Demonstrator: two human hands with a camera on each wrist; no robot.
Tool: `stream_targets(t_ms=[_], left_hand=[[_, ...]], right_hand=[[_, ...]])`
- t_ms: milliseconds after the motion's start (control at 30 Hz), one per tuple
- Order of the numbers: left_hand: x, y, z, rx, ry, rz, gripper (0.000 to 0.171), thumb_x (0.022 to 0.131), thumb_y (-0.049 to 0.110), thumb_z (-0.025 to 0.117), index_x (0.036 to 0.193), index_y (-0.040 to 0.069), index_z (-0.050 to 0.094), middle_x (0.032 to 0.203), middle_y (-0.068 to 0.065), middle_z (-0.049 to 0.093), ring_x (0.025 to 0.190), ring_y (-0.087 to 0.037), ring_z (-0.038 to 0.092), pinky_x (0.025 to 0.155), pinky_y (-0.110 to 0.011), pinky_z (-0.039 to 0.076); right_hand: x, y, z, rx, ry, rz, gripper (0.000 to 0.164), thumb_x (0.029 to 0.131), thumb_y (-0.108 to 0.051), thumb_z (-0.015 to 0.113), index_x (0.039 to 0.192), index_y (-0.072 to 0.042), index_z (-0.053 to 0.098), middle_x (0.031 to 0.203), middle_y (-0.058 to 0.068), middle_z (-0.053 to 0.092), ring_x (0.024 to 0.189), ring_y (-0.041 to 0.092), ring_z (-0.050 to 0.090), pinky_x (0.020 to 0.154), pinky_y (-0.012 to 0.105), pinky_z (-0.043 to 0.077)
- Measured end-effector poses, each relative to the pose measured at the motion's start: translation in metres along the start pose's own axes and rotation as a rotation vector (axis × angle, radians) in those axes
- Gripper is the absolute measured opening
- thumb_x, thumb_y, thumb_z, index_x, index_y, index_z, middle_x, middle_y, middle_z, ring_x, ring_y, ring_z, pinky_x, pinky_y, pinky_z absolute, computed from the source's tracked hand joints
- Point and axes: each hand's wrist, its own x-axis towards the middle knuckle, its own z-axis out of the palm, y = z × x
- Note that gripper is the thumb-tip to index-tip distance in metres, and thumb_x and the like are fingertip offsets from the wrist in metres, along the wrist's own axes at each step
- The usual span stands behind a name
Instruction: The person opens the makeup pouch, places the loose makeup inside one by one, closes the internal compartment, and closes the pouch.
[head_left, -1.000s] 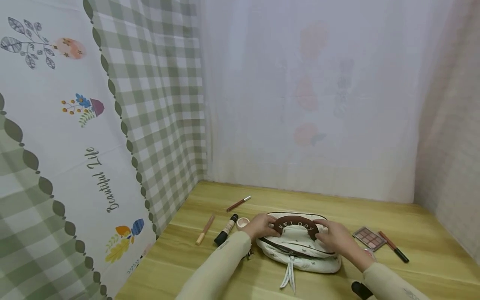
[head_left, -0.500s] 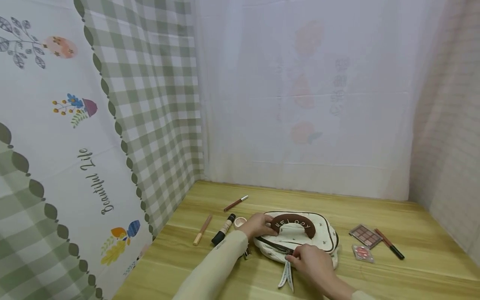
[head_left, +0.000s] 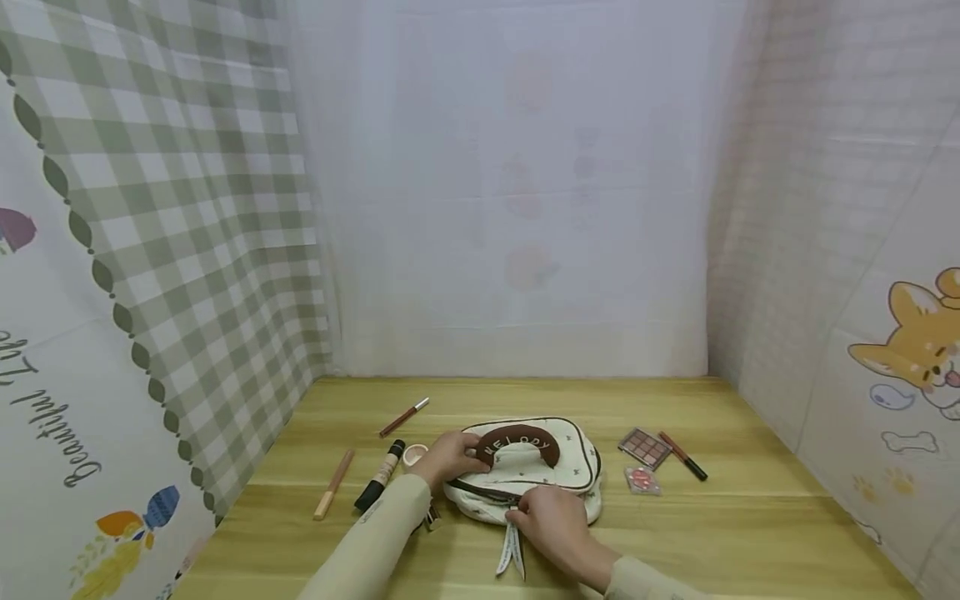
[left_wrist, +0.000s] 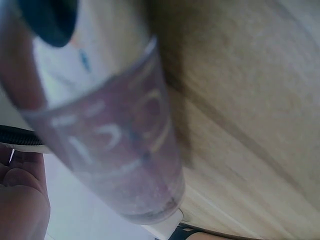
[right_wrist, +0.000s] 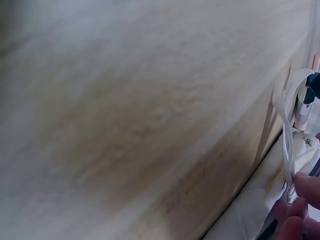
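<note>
A white quilted makeup bag (head_left: 573,454) with dark piping, small bow prints and a brown handle (head_left: 517,435) lettered "MELODY" lies on the wooden table. My left hand (head_left: 446,460) holds its left side, fingers over the top by the handle's end. At the front, my right hand (head_left: 555,521) pinches the zipper pull, from which a white ribbon (head_left: 510,554) hangs. The right wrist view shows fingertips (right_wrist: 305,187) gripping at the base of that ribbon (right_wrist: 287,130). A see-through container with pale markings (left_wrist: 115,155) looms close in the left wrist view.
Left of the bag lie a dark-capped tube (head_left: 381,477), a round pot (head_left: 415,454), a peach stick (head_left: 333,485) and a brown-red stick (head_left: 405,417). Right of it are an eyeshadow palette (head_left: 645,447), a small clear case (head_left: 642,480) and a pencil-like stick (head_left: 682,455).
My right hand has left the handle's right end, moved down to the bag's front and taken the zipper pull. The left hand keeps its hold. The head view has swung to the right.
</note>
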Motion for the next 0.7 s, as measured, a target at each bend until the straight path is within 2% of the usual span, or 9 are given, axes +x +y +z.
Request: stream_targets(t_ms=[167, 367, 500, 700], left_hand=[[-0.0029, -0.0010, -0.0049, -0.041, -0.023, 0.028, 0.017, 0.083, 0.016, 0.081, 0.098, 0.011, 0.076, 0.095, 0.002, 0.073, 0.089, -0.010, 0.061, 0.081, -0.027, 0.048], [-0.0035, -0.0007, -0.0057, -0.026, -0.020, 0.006, 0.014, 0.080, 0.012, 0.082, 0.092, 0.010, 0.076, 0.087, 0.002, 0.072, 0.081, -0.008, 0.058, 0.076, -0.025, 0.047], [-0.0027, -0.0018, -0.0087, -0.013, -0.014, 0.010, 0.015, 0.080, 0.012, 0.083, 0.092, 0.009, 0.075, 0.088, 0.001, 0.073, 0.081, -0.013, 0.060, 0.076, -0.026, 0.047], [-0.0008, -0.0044, -0.0082, 0.005, -0.025, -0.002, 0.014, 0.080, 0.016, 0.083, 0.092, 0.012, 0.076, 0.088, 0.004, 0.073, 0.081, -0.009, 0.060, 0.076, -0.024, 0.047]], right_hand=[[0.0038, -0.0054, 0.0031, 0.040, -0.002, 0.064, 0.020, 0.077, -0.033, 0.080, 0.062, -0.028, 0.069, 0.063, -0.013, 0.059, 0.058, 0.010, 0.056, 0.047, 0.033, 0.040], [0.0026, -0.0076, 0.0015, 0.103, 0.007, 0.098, 0.020, 0.077, -0.025, 0.072, 0.063, -0.027, 0.058, 0.062, -0.013, 0.054, 0.058, 0.010, 0.052, 0.047, 0.033, 0.038], [0.0050, -0.0087, 0.0004, 0.100, 0.034, 0.104, 0.021, 0.074, -0.023, 0.069, 0.063, -0.027, 0.051, 0.058, -0.011, 0.049, 0.056, 0.011, 0.049, 0.047, 0.034, 0.036], [0.0086, -0.0094, 0.0000, 0.098, 0.067, 0.088, 0.019, 0.074, -0.022, 0.070, 0.062, -0.030, 0.058, 0.062, -0.012, 0.056, 0.059, 0.012, 0.055, 0.048, 0.034, 0.038]])
